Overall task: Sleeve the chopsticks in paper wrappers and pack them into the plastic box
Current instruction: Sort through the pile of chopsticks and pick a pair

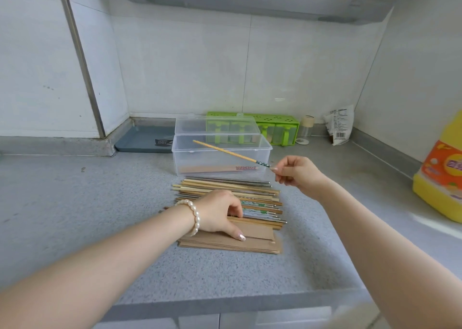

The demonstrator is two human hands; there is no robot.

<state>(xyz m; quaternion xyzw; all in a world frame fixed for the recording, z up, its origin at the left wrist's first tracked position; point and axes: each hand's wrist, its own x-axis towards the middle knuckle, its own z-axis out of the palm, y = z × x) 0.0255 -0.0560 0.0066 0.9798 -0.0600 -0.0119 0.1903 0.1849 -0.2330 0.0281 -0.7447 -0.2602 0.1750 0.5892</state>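
On a speckled grey stone countertop (75, 203) in a white-tiled kitchen corner, my clear rectangular plastic box (221, 157) stands with its hinged lid tipped back, one sleeved pair of chopsticks (220, 169) lying flat on its floor. Just in front of the box, a loose heap of bamboo, wooden and metal chopsticks (230, 191) runs left to right, and nearest me sits a stack of brown kraft-paper wrappers (252, 242), touching the heap's near edge.

My left hand (217, 212), a pearl bead bracelet (193, 218) at the wrist, rests on the join between heap and wrappers: fingers curled down onto the chopsticks, thumb stretched flat and pressing the top wrapper. Whether those fingers actually grasp anything, I cannot tell.

My right hand (295, 172) hangs just right of the box, thumb and forefinger pinching the dark dotted end of a single pale bamboo chopstick (230, 153). Its shaft slants up and leftward from my fingertips, across the front of the box.

Behind stand a green plastic spice rack (277, 126) and a grey-blue tray (143, 138); a yellow bottle with an orange label (442, 178) stands at right.
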